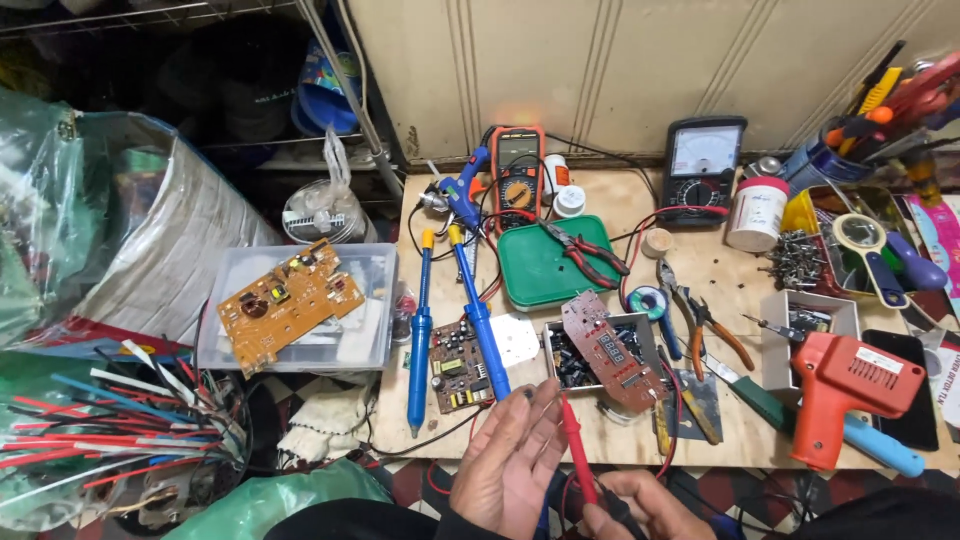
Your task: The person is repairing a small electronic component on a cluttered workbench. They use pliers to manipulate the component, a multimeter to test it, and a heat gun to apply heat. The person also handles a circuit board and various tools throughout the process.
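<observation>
The right hand (640, 505) grips a red probe (578, 450), its fingers closed round the lower shaft. The probe's long axis runs up and slightly left, its tip beside the left hand (510, 455), which is open and pinches a small dark part (528, 394) at its fingertips. Just beyond lies the brown board (610, 350).

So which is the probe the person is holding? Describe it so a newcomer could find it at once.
Start at the plywood bench and go to its near edge, where the person's two hands meet. The red probe is the thin red stick slanting between the left hand and right hand. Unlike the two blue-handled soldering irons lying beside it, it is red, slimmer and held.
</observation>
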